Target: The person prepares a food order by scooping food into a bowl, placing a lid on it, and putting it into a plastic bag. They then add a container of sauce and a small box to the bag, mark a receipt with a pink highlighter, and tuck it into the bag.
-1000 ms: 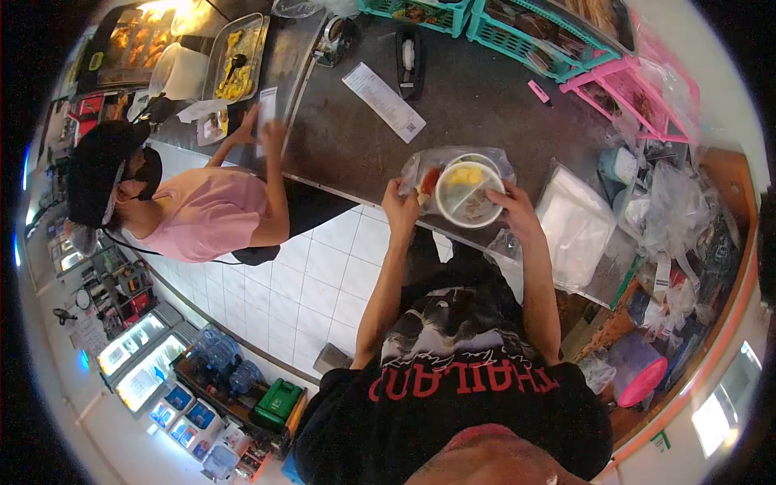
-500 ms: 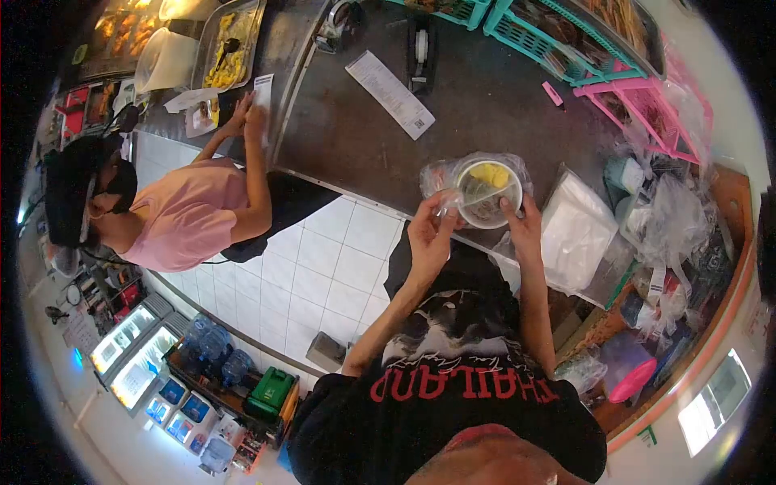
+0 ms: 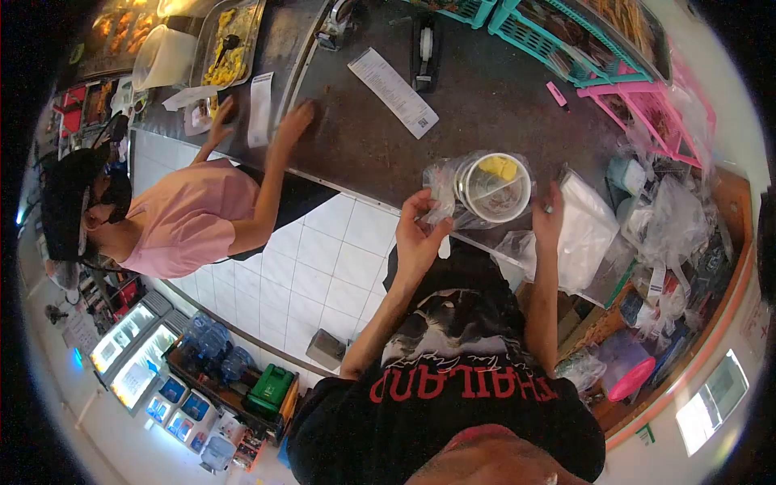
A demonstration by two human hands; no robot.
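Observation:
A white round tub (image 3: 528,194) with a divider sits on the dark counter near its front edge. Yellow food (image 3: 497,167) lies in its far section. Clear plastic, apparently a bag (image 3: 441,187), spreads around the tub and out to its left. My left hand (image 3: 420,233) pinches the crumpled near-left part of that bag. To the right of the tub, my right hand (image 3: 548,217) is off the rim with its fingers apart, beside a stack of clear plastic bags (image 3: 584,230).
A printed receipt (image 3: 394,91), a tape dispenser (image 3: 424,55) and a pink marker (image 3: 557,95) lie farther back. Teal baskets (image 3: 537,48) and a pink basket (image 3: 638,113) stand at the far right. At left, a co-worker in a pink shirt (image 3: 190,206) reaches over the counter beside a food tray (image 3: 259,36).
My right hand has left the tub and moved right. My left hand has shifted from the rim to the bag. The co-worker's hands have separated, leaving a paper slip on the counter.

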